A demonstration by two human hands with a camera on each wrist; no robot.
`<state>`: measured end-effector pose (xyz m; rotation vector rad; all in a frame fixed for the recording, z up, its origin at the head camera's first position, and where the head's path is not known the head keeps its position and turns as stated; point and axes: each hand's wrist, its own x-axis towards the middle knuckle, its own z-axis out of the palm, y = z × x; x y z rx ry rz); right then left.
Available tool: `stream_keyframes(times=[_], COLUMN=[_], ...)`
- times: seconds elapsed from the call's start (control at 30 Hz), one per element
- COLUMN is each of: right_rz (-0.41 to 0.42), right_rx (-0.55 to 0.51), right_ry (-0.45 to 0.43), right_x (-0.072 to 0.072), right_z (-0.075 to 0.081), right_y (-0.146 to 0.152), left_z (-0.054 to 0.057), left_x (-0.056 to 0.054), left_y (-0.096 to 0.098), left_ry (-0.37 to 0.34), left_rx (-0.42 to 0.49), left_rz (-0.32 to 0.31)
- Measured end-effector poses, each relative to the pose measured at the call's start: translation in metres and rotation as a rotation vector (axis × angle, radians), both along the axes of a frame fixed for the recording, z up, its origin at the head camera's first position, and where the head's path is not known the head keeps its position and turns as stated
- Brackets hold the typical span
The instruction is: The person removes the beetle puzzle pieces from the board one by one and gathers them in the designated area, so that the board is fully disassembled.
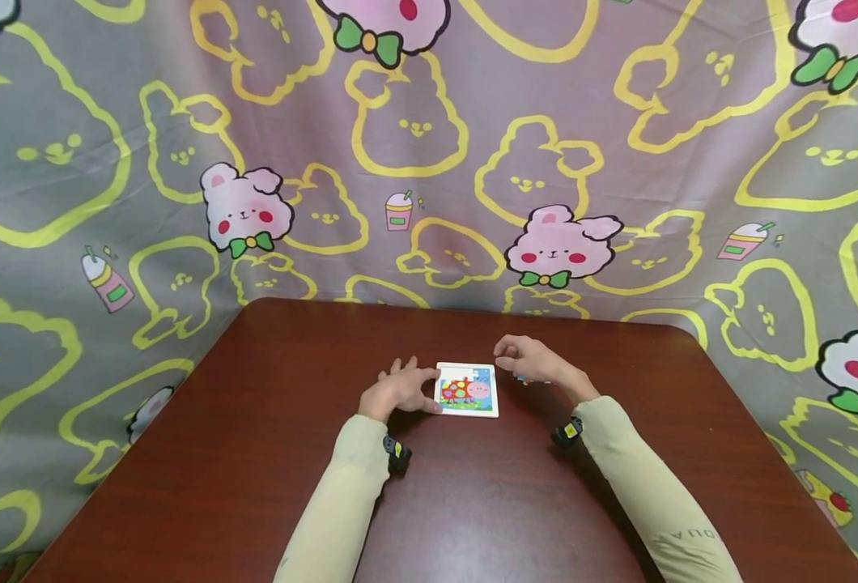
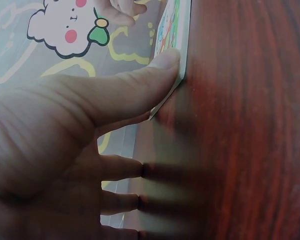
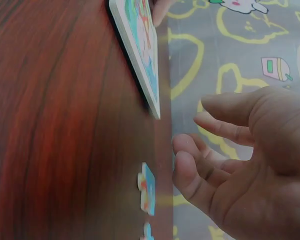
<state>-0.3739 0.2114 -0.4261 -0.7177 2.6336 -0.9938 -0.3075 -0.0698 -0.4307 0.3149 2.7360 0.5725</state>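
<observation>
A square jigsaw puzzle (image 1: 465,397) in a white tray lies on the table, showing a red spotted ladybug with a pink face. Its upper left part is plain white. My left hand (image 1: 402,387) is at its left side, the thumb resting on the near left corner and the other fingers spread. Beyond the puzzle's right side, my right hand (image 1: 531,359) hovers with loosely bent fingers and nothing between thumb and fingertips. Below that hand in the right wrist view lies a loose puzzle piece (image 3: 148,192), blue with some red and yellow. A second puzzle piece (image 3: 147,232) is cut off by the frame's edge.
The brown wooden table (image 1: 465,494) extends around the puzzle on all sides. A grey curtain (image 1: 443,194) printed with yellow outlines and rabbit faces hangs behind the table and along both sides. Each wrist wears a small black camera, such as the left wrist camera (image 1: 397,455).
</observation>
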Motion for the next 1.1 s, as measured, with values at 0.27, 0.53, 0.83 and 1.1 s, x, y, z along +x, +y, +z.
stream_keyframes(times=[0.27, 0.53, 0.83, 1.1], right_rz=[0.015, 0.053, 0.065, 0.086], right_rx=[0.044, 0.090, 0.118, 0.136], right_ry=[-0.041, -0.053, -0.017, 0.035], right_x=[-0.002, -0.003, -0.002, 0.003], right_z=[-0.009, -0.012, -0.015, -0.011], right_y=[-0.008, -0.016, -0.022, -0.023], left_z=[0.004, 0.003, 0.003, 0.004], left_x=[0.000, -0.001, -0.001, 0.001], left_y=[0.001, 0.001, 0.000, 0.000], left_ry=[-0.001, -0.002, -0.007, -0.004], left_rx=[-0.009, -0.014, -0.009, -0.005], left_rz=[-0.013, -0.002, 0.001, -0.002])
